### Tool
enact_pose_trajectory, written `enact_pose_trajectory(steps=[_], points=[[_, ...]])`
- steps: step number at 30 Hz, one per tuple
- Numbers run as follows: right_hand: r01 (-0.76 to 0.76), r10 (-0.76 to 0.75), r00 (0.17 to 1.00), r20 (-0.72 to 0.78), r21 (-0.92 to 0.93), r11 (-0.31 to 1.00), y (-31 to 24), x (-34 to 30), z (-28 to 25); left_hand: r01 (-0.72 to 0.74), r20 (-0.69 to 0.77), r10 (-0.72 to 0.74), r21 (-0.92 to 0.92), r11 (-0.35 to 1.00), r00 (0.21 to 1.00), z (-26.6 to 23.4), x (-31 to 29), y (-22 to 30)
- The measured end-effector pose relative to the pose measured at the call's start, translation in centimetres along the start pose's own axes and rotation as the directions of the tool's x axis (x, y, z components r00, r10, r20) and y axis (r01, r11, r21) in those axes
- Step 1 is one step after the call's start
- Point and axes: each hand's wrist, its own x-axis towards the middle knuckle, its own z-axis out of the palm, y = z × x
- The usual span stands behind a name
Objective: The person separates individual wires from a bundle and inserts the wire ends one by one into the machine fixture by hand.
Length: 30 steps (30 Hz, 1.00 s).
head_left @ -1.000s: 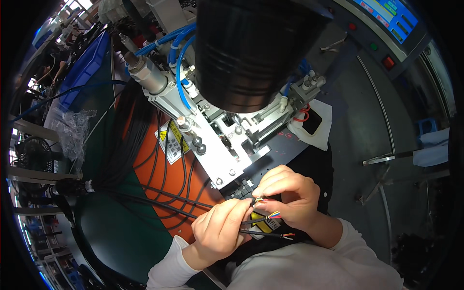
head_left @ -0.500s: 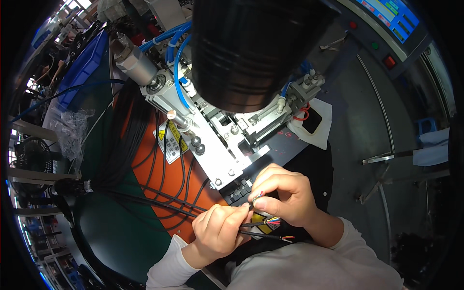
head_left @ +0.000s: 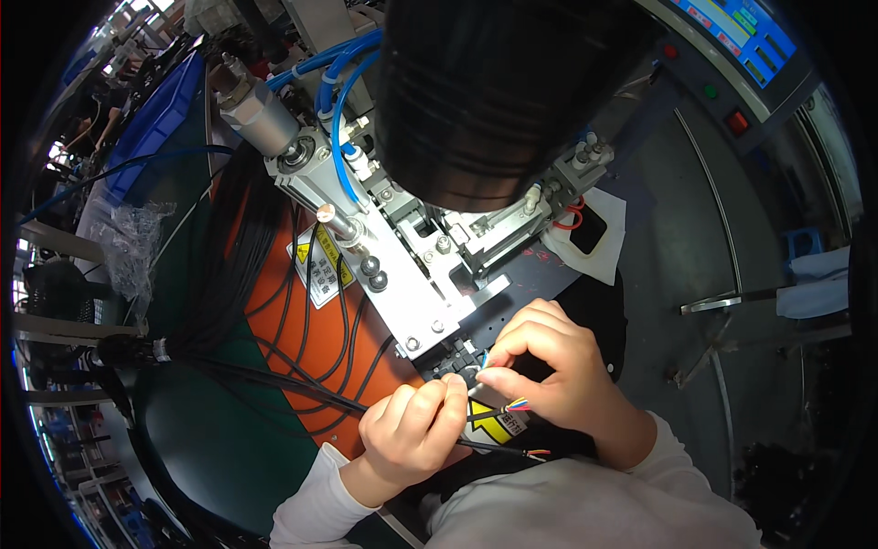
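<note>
My left hand [head_left: 413, 426] is closed around black cables [head_left: 315, 392] that run in from the left. Past it, two cable ends stick out: one shows fanned coloured wires [head_left: 518, 404], the other a few orange and white strands [head_left: 538, 453]. My right hand [head_left: 551, 368] pinches thin blue and white wires [head_left: 484, 360] at a cable tip between thumb and fingertips. Both hands are close together in front of a small dark fixture [head_left: 460, 354] at the metal machine's [head_left: 402, 293] near end. How many cables the left fist holds is hidden.
A large black cylinder [head_left: 494, 110] hangs over the machine. Blue air hoses [head_left: 335, 101] loop at its left. A cable bundle [head_left: 242, 247] lies on the orange panel [head_left: 274, 316]. A phone-like dark object [head_left: 588, 233] rests on white paper at right; a screen [head_left: 741, 37] stands beyond.
The right fingertips have shifted slightly toward the fixture, and the wires in them now point up. My left hand has moved a little left and down, still closed on the cables.
</note>
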Motion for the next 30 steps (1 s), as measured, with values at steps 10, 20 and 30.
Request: enact_pose_trajectory(steps=[10, 20, 30], points=[[-0.156, 0.159, 0.987, -0.001, 0.198, 0.968, 2.6, -1.0, 0.7, 0.022, 0.093, -0.030, 0.078, 0.997, 0.995, 1.1, -0.3, 0.9], [-0.025, 0.026, 1.000, 0.007, -0.055, 0.998, 3.8, -0.6, 1.7, 0.086, 0.250, -0.112, 0.114, 0.990, 0.962, 0.9, -0.1, 1.5], [0.026, -0.038, 0.996, -0.084, -0.138, 0.990, 4.9, -0.9, 3.3, 0.165, 0.263, -0.219, 0.214, 0.963, 0.940, 1.1, 0.3, 1.7]])
